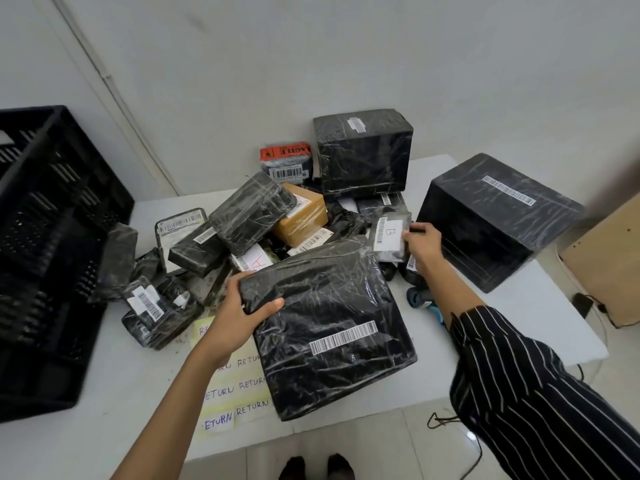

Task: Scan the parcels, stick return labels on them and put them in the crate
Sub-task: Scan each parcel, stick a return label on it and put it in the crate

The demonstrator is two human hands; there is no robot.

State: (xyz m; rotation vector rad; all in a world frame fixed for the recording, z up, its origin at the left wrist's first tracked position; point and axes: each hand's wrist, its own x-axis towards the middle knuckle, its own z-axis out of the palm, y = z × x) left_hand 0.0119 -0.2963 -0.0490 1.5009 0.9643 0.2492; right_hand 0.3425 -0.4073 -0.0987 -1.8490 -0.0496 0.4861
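Left grip (pixel 239 315) on flat black parcel (pixel 332 299)

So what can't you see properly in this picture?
All head view:
- Crate: cut off by the left edge, and its inside is blurred.
- Return labels: partly covered by the big flat parcel and the left hand gripping it.
- Teal object: mostly behind the right forearm; unclear what it is.
- Right hand: its own back hides the fingers at the parcel marked B.
- Barcode: digits too small.
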